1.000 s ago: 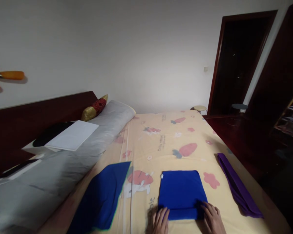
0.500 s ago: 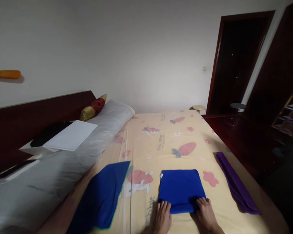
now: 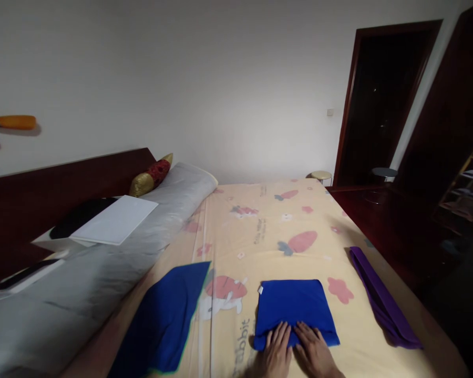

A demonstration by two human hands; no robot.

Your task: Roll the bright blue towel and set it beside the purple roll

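The bed [image 3: 284, 220] carries everything here, its cartoon-printed sheet running from the headboard [image 3: 63, 178] side on our left to the far edge by the door [image 3: 378, 105]. Along the headboard edge lies a long grey bolster [image 3: 114, 262], with a white board [image 3: 114, 220] resting on top, likely set there to keep the sheet free.

Toward the near left corner a flat blue cloth [image 3: 161, 320] is spread out, and along the right edge a purple cloth [image 3: 382, 299] lies in a narrow strip; both sit well apart from our work.

Near the middle of the near edge is the folded blue towel [image 3: 294, 304], a neat rectangle with a small white tag at its far left corner. Our left hand [image 3: 278, 354] and right hand [image 3: 313, 354] lie side by side on its near edge, palms down and fingers flat, gripping nothing. We judge they are pressing the fold so it stays flat.
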